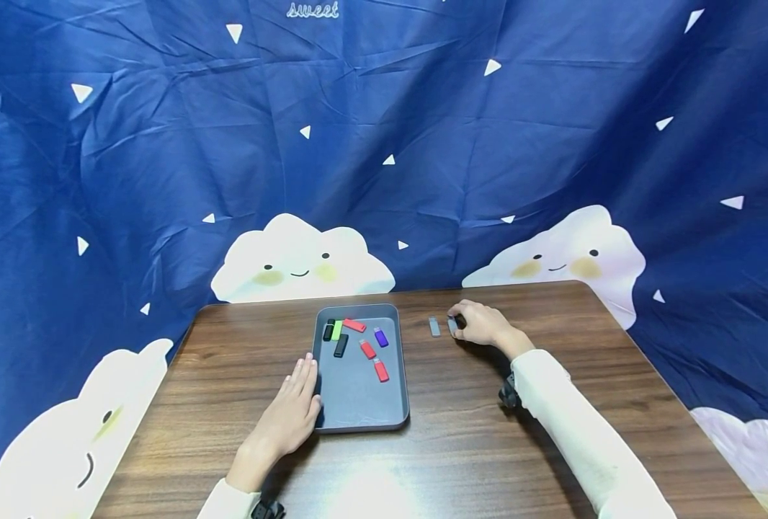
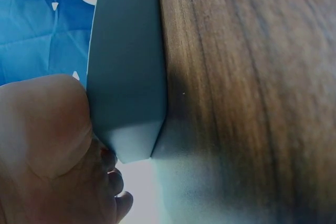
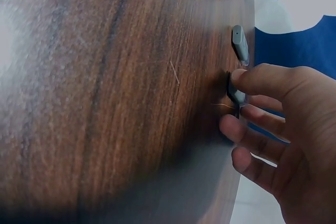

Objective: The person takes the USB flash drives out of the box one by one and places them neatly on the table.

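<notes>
A grey tray (image 1: 358,407) holds several USB sticks: a green one (image 1: 336,330), a purple one (image 1: 381,337), two black ones and three red ones, such as the lowest red stick (image 1: 381,370). My left hand (image 1: 287,417) rests against the tray's left wall with its fingers straight. To the right of the tray, my right hand (image 1: 485,324) pinches a grey USB stick (image 3: 237,92) at the table surface, thumb on its near side. The fingers partly cover that stick. A second grey USB stick (image 1: 434,326) lies on the table between the tray and this hand.
The brown wooden table (image 1: 228,389) carries everything. Behind it hangs a blue curtain (image 1: 423,108) with clouds and white triangles. The tray's raised wall (image 2: 126,61) stands close to the left palm.
</notes>
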Action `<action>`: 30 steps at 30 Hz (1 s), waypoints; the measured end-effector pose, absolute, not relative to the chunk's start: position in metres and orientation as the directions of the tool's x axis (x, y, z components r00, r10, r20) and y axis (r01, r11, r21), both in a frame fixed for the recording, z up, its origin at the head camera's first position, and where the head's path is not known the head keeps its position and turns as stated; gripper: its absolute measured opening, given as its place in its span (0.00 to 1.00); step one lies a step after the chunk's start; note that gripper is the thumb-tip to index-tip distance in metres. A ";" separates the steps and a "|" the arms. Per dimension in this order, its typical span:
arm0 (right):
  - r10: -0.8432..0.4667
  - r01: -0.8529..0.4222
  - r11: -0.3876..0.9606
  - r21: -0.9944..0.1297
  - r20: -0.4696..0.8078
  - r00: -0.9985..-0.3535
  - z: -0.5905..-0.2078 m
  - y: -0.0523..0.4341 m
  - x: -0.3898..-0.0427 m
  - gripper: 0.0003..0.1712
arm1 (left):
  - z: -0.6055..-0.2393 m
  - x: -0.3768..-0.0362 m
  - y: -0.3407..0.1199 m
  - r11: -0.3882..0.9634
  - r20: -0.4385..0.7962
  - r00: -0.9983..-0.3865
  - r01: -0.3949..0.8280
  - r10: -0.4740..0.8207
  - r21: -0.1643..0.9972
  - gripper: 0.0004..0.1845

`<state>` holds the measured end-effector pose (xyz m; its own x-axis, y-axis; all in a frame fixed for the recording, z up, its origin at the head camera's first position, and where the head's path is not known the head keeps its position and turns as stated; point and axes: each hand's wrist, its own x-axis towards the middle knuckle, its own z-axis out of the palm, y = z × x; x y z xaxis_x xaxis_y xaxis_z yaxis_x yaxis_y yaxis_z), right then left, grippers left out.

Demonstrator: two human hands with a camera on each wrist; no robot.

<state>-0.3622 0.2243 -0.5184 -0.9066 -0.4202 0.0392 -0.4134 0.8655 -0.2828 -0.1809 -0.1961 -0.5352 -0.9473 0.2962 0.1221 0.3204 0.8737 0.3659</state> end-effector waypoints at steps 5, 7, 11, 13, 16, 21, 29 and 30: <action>-0.409 -0.402 0.868 -0.292 0.042 -0.912 -0.519 0.226 -0.362 0.27 | -0.532 -0.180 -0.195 0.889 0.089 -0.954 0.301 0.288 0.346 0.34; -0.403 -0.397 0.869 -0.295 0.041 -0.914 -0.519 0.227 -0.363 0.26 | -0.531 -0.180 -0.194 0.893 0.079 -0.955 0.295 0.285 0.339 0.34; -0.399 -0.391 0.871 -0.297 0.037 -0.916 -0.519 0.228 -0.363 0.27 | -0.530 -0.180 -0.194 0.897 0.074 -0.956 0.293 0.284 0.331 0.34; -0.399 -0.390 0.871 -0.299 0.034 -0.916 -0.519 0.228 -0.363 0.27 | -0.530 -0.180 -0.195 0.898 0.070 -0.956 0.291 0.284 0.331 0.34; -0.399 -0.389 0.870 -0.302 0.032 -0.916 -0.520 0.229 -0.362 0.27 | -0.530 -0.180 -0.194 0.898 0.069 -0.957 0.289 0.282 0.331 0.34; -0.398 -0.388 0.868 -0.309 0.031 -0.917 -0.520 0.229 -0.361 0.27 | -0.530 -0.179 -0.194 0.898 0.079 -0.956 0.294 0.284 0.326 0.34; -0.419 -0.415 0.847 -0.331 0.064 -0.906 -0.517 0.228 -0.360 0.21 | -0.540 -0.183 -0.197 0.893 0.125 -0.949 0.313 0.288 0.322 0.33; -0.423 -0.422 0.844 -0.330 0.073 -0.903 -0.516 0.228 -0.360 0.20 | -0.542 -0.183 -0.198 0.894 0.133 -0.948 0.318 0.290 0.316 0.33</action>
